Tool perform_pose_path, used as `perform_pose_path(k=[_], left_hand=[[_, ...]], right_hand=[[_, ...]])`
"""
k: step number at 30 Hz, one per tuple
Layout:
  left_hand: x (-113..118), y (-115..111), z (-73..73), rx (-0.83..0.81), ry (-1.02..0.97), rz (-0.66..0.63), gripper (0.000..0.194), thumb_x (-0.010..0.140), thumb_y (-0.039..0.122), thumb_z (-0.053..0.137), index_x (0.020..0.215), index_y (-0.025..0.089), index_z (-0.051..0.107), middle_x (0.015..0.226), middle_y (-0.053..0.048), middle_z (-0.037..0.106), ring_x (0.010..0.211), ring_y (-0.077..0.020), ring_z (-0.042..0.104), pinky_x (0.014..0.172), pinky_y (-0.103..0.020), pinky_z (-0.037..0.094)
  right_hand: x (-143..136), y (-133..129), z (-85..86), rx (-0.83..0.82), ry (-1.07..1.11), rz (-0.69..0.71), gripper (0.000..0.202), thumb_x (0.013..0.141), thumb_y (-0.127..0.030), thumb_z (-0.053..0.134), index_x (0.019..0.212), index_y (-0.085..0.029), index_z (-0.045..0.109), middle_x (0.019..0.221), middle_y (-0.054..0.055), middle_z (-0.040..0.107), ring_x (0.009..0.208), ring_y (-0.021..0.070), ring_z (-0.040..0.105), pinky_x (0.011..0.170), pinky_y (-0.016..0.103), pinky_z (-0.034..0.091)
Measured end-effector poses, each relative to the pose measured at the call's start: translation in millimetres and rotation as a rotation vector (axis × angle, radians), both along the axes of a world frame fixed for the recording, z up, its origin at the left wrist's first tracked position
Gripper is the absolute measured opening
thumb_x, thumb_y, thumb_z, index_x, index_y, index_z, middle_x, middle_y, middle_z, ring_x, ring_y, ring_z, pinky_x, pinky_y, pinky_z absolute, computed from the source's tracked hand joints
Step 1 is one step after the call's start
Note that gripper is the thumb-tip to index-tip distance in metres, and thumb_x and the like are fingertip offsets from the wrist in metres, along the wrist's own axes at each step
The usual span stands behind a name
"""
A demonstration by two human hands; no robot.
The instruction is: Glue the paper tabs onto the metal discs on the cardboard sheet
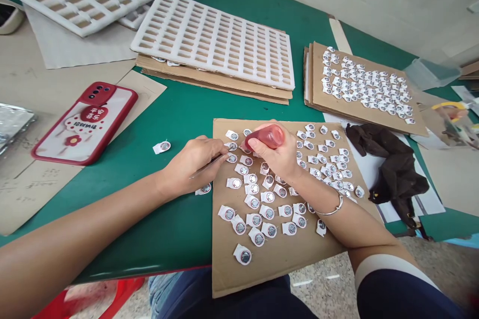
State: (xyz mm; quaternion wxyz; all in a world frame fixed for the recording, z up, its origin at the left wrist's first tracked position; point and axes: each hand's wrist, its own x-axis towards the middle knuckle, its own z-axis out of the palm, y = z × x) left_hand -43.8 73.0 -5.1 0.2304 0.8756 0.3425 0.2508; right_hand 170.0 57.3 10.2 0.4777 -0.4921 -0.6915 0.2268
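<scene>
My left hand (196,162) is closed on a thin pair of metal tweezers (206,166), whose tip reaches a small round metal part with a white tab (231,146) near the cardboard's far left corner. My right hand (277,154) is wrapped round a red squeeze bottle (270,135), tilted with its narrow end down toward the same rows of parts. Beneath both lies a brown cardboard sheet (262,269), covered with many such round parts; my right hand and forearm hide some. One loose part (162,147) lies on the green table left of the cardboard.
White foam trays (213,40) rest on cardboard at the back. A second cardboard stack (316,75) with more parts stands back right, beside dark sleeve-like cloth (396,169) and a clear plastic box (432,74). A red-cased phone (86,124) lies left on the green table (157,239).
</scene>
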Motion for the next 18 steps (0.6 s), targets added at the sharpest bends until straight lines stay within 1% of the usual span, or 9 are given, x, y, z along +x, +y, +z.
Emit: perform_pose_path(k=[2,5,7,13,18], left_hand=[[-0.2,0.3,0.0,0.001,-0.007,0.005,0.012,0.087,0.024,0.048,0.086,0.019,0.059,0.084,-0.003,0.068,0.076,-0.0166,0.064,0.068,-0.028,0.046],[-0.2,0.6,-0.6,0.0,-0.014,0.015,0.012,0.087,0.025,0.049,0.085,0.019,0.059,0.084,-0.002,0.068,0.075,-0.0163,0.064,0.068,-0.028,0.047],[0.0,0.5,-1.0,-0.006,-0.011,0.019,0.013,0.087,0.026,0.049,0.085,0.019,0.059,0.083,-0.003,0.068,0.074,-0.0167,0.064,0.068,-0.029,0.047],[0.3,0.2,0.2,-0.023,-0.001,0.017,0.014,0.087,0.026,0.048,0.083,0.019,0.059,0.081,-0.003,0.068,0.072,-0.017,0.063,0.068,-0.029,0.046],[0.5,0.3,1.4,-0.027,-0.01,0.009,0.013,0.087,0.025,0.048,0.083,0.018,0.059,0.082,-0.004,0.068,0.075,-0.0172,0.063,0.069,-0.029,0.047]], right_hand=[[0.7,-0.7,-2.0,-0.02,0.03,-0.02,0.018,0.079,-0.037,0.067,0.081,-0.02,0.059,0.083,0.001,0.061,0.077,0.0154,0.058,0.075,0.033,0.05],[1.7,-2.4,-6.1,-0.069,0.086,-0.084,0.022,0.079,-0.04,0.066,0.084,-0.02,0.058,0.084,0.001,0.059,0.076,0.0159,0.059,0.074,0.034,0.052],[2.0,-3.3,-8.2,-0.092,0.114,-0.101,0.025,0.079,-0.042,0.065,0.087,-0.02,0.058,0.086,0.002,0.059,0.076,0.0159,0.06,0.073,0.034,0.053],[1.1,-1.6,-6.2,-0.066,0.092,-0.037,0.021,0.078,-0.038,0.066,0.082,-0.019,0.059,0.084,0.001,0.06,0.075,0.0151,0.059,0.072,0.032,0.051],[-0.2,0.0,-3.7,-0.042,0.072,-0.026,0.017,0.078,-0.035,0.067,0.08,-0.019,0.06,0.082,0.0,0.061,0.075,0.0146,0.058,0.073,0.032,0.049]])
